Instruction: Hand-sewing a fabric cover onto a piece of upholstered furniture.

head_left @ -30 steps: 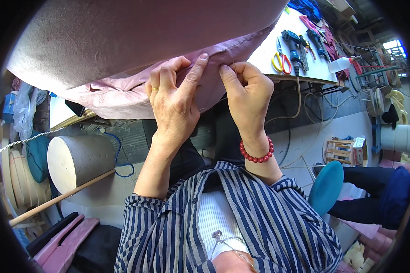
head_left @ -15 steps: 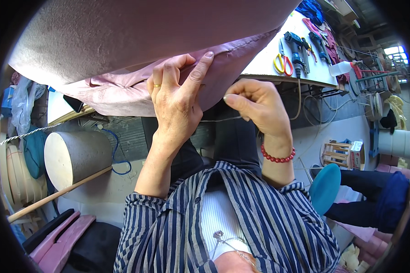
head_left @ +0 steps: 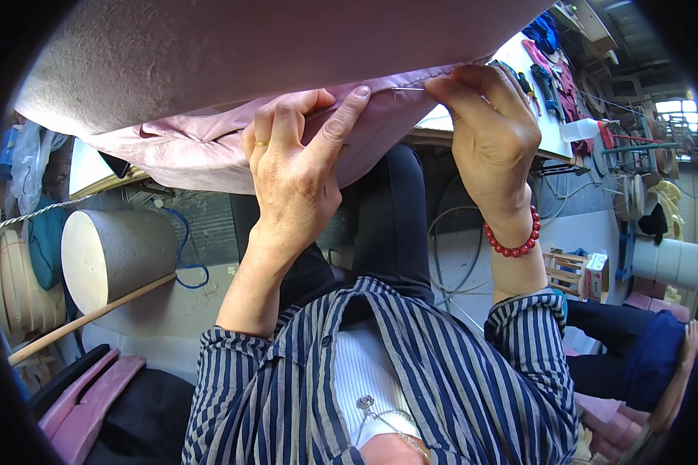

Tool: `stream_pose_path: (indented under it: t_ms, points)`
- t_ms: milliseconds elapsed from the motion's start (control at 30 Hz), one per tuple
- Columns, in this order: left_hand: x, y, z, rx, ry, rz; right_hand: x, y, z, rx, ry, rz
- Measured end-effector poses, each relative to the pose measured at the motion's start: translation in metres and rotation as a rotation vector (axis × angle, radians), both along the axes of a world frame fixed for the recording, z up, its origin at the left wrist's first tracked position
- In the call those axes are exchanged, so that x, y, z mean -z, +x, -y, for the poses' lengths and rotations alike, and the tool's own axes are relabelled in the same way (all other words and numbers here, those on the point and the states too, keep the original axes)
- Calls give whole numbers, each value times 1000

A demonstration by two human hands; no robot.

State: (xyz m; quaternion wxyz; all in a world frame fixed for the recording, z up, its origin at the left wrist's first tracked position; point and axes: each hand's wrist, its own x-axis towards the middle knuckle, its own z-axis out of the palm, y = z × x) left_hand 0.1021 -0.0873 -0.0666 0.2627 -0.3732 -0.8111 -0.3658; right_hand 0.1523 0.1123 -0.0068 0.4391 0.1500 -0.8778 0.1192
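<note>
Overhead across the upper frame, a large padded form [head_left: 233,54] with pink fabric [head_left: 202,151] bunched under its edge. Left hand [head_left: 295,167] pressed flat against the fabric fold, fingers spread, gripping nothing. Right hand [head_left: 488,124] pinched shut on a thin needle [head_left: 408,89] at the seam.

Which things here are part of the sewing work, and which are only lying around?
In use:
- left hand, pressing the pink fabric
- right hand, pinching a needle at the fabric edge
- grey padded piece above the fabric

Lying about:
- round drum
- wooden stick
- tools on the white table
- small carton
</note>
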Motion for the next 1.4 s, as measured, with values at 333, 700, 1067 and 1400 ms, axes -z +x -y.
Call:
stream_pose_path:
  t_ms: [333,700,1067,1400]
  points:
    - [2,0,3,-14,-17,-29,-13,5,-5,-9,235,121]
    - [2,0,3,-15,-15,-33,-19,2,-11,-50,271,132]
    - [-2,1,4,-11,-12,-26,2,-10,-12,-95,131,60]
    - [1,0,3,-11,-2,-52,16,-24,-14,-198,44,-172]
